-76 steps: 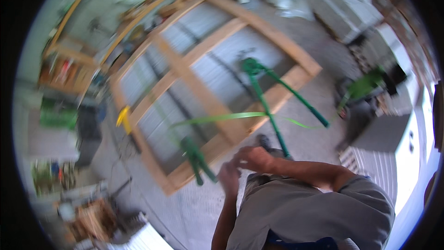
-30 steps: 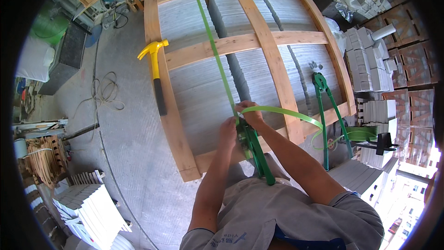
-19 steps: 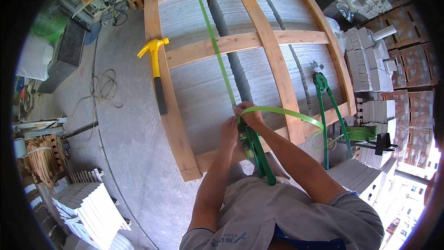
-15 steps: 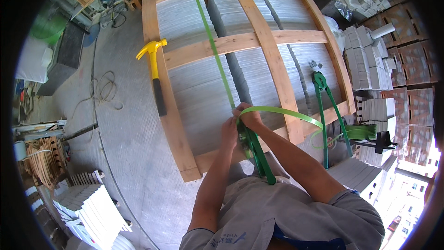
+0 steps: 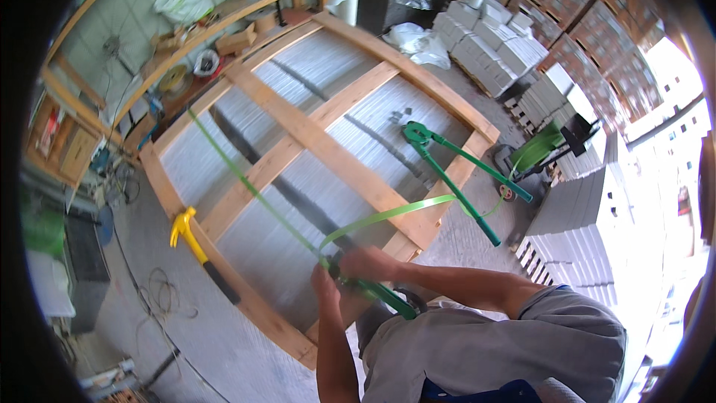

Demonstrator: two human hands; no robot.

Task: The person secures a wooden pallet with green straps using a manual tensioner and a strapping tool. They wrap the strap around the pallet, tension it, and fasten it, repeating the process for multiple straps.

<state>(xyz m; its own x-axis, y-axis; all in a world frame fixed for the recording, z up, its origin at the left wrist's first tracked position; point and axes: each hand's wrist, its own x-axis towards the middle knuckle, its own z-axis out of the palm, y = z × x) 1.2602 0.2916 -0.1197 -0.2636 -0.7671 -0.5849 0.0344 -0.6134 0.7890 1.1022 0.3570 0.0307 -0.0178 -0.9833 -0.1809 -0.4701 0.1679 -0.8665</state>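
A green plastic strap (image 5: 246, 179) runs taut from the far left of a wooden frame (image 5: 328, 153) down to my hands, then loops away to the right (image 5: 395, 213). My left hand (image 5: 325, 283) pinches the strap where it meets a green strapping tool (image 5: 384, 297). My right hand (image 5: 369, 261) is closed over the head of that tool, whose handle points back toward me. The frame lies flat on a grey ribbed stack (image 5: 298, 213).
A second long-handled green tool (image 5: 447, 175) lies across the frame's right side. A yellow hammer (image 5: 190, 235) rests on the left beam. A green strap dispenser cart (image 5: 541, 153) stands on the right, beside stacks of grey slabs (image 5: 574, 216). Shelves and clutter line the left.
My head has turned, so the frame now sits tilted in view and further left. Both hands have stayed together at the strap and tool near the frame's near edge.
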